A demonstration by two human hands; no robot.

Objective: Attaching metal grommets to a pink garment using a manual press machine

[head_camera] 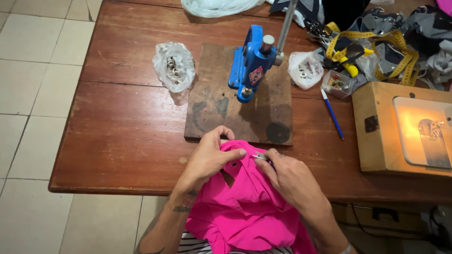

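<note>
Pink fabric lies over the near edge of the worktop, just in front of the wooden board. Left hand pinches the fabric by a small hole. Right hand holds a small metal tool at the same spot. Bare worktop left of the board; blue press stands at its far side.

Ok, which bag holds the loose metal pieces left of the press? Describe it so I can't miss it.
Start at the blue hand press on the dark wooden board. Just beyond the board's left edge lies a crumpled clear plastic bag of silver metal rings, alone on bare tabletop, unlike the bag in the clutter.
</note>
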